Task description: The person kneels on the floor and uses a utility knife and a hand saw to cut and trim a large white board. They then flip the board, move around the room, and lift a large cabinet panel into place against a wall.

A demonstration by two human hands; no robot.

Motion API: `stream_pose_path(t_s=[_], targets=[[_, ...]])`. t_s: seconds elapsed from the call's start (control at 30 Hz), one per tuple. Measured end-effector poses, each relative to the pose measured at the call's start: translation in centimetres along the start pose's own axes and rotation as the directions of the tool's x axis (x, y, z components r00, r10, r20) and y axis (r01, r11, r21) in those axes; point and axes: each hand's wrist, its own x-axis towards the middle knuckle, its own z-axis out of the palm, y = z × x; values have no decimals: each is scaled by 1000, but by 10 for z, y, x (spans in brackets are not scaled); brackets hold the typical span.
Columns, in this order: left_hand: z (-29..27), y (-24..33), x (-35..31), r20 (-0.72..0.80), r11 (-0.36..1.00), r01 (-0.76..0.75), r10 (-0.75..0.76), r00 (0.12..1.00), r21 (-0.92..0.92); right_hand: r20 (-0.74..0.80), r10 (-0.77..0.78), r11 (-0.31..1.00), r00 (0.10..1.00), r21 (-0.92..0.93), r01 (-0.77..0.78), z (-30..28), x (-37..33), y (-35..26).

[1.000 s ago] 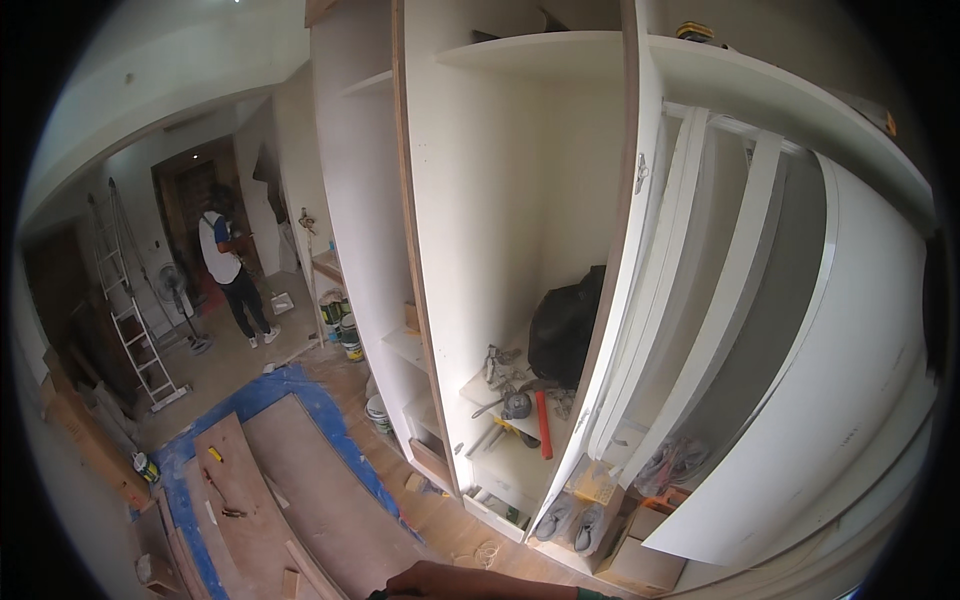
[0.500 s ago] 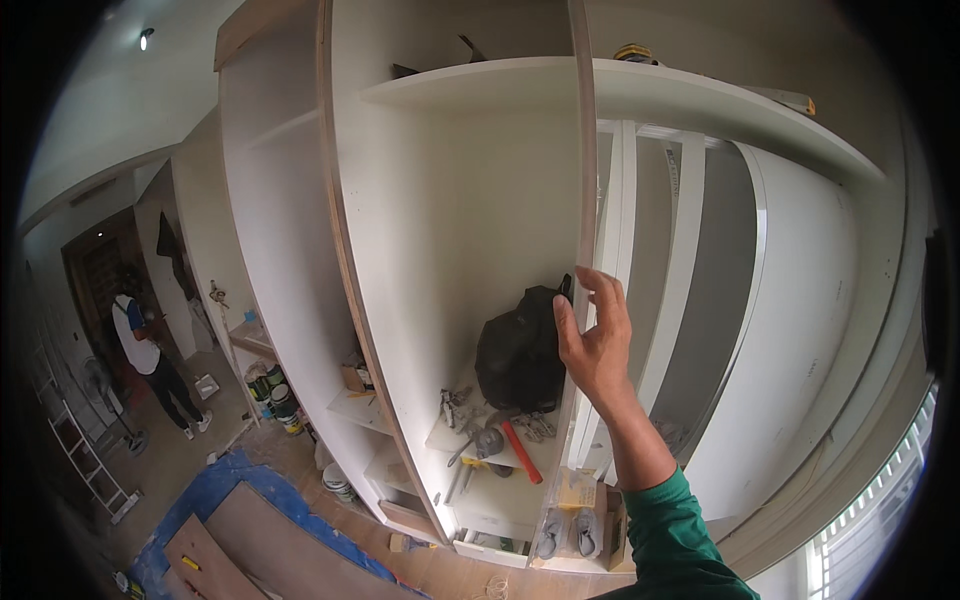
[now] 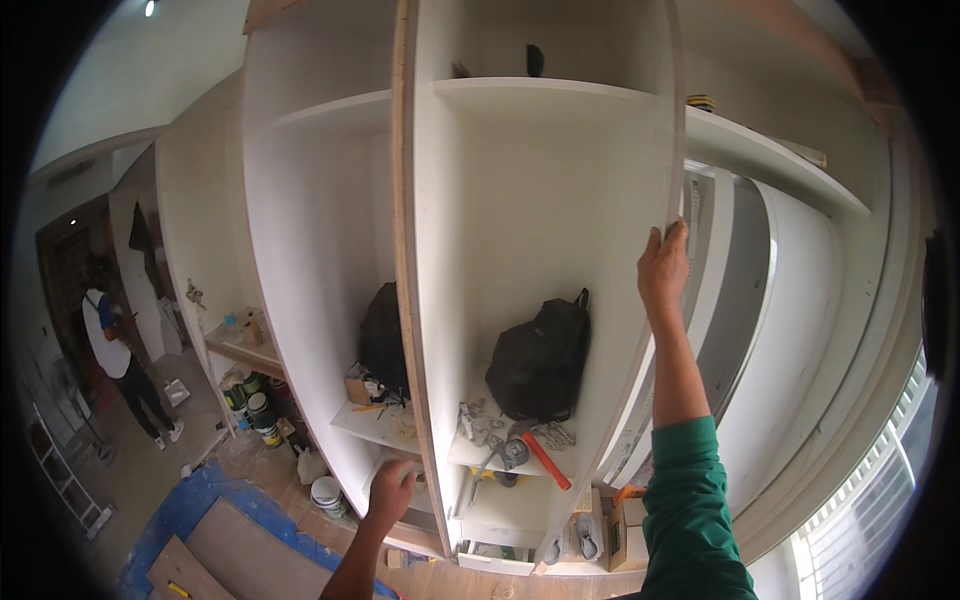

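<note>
My right hand point(image 3: 664, 265) is closed around the front edge of the upright cabinet panel point(image 3: 672, 130) on the right side of the tall white compartment. Low in front of the wooden-edged divider point(image 3: 405, 220), my left hand point(image 3: 392, 488) is raised with its fingers bent; blur hides whether they touch or hold anything. Between the two panels, a black backpack point(image 3: 540, 360) leans on the low shelf. Beside it lie a red-orange bar-shaped tool point(image 3: 546, 461), a grey round tool point(image 3: 514, 453) and several metal hinges point(image 3: 480, 422).
Another dark bag point(image 3: 382, 340) sits in the left compartment. Grey shoes point(image 3: 588, 537) and a cardboard box point(image 3: 628, 535) stand low right. Boards point(image 3: 250, 550) lie on blue sheeting point(image 3: 185, 510), near paint buckets point(image 3: 328, 494). A person point(image 3: 118, 345) stands far left, beyond a ladder point(image 3: 68, 475).
My right hand has gone from open beside the panel to gripping its edge. My left hand has come into view from below. The view has shifted, showing more of the left compartment.
</note>
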Motion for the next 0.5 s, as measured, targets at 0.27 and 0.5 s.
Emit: stream_pose_path(t_s=[0.27,0.5], targets=[[-46,121,259,-472,982,-166,104,875,-90,-64,-131,981,989,-152,121,8,1,16],[0,121,312,-584,982,-59,-57,810,-179,-39,-151,982,988,-125,145,2,-5,13]])
